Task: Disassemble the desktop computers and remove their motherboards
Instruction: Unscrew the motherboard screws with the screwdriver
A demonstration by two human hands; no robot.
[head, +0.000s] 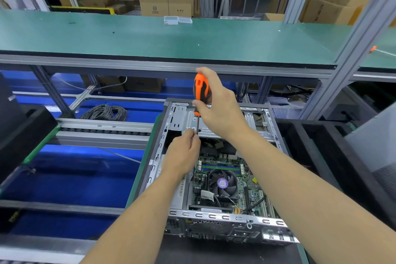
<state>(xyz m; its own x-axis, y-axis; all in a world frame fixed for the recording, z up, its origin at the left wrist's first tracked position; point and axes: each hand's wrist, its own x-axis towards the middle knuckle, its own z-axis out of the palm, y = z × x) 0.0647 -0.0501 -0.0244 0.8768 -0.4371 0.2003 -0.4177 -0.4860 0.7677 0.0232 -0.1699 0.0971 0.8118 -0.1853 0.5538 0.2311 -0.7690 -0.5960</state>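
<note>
Over bare steel chassis (pixel 216 126), right hand (pixel 218 103) grips rubbery screwdriver (pixel 200 90).

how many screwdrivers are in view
2. One orange-and-black screwdriver stands upright over the open computer case, gripped by the right hand. What looks like another, orange-tipped, lies on the green shelf far right; others may be hidden.

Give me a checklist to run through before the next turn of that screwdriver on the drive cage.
1. Right hand grips the screwdriver handle: ok.
2. Left hand steadies the shaft near the tip: ok.
3. Screwdriver stands about upright over the drive cage: ok.
4. Tip seated in a screw head: cannot tell, the fingers hide it.
5. Computer case lies open, with the motherboard exposed: ok.
6. Motherboard cables unplugged: not ok, wires remain by the fan.
</note>
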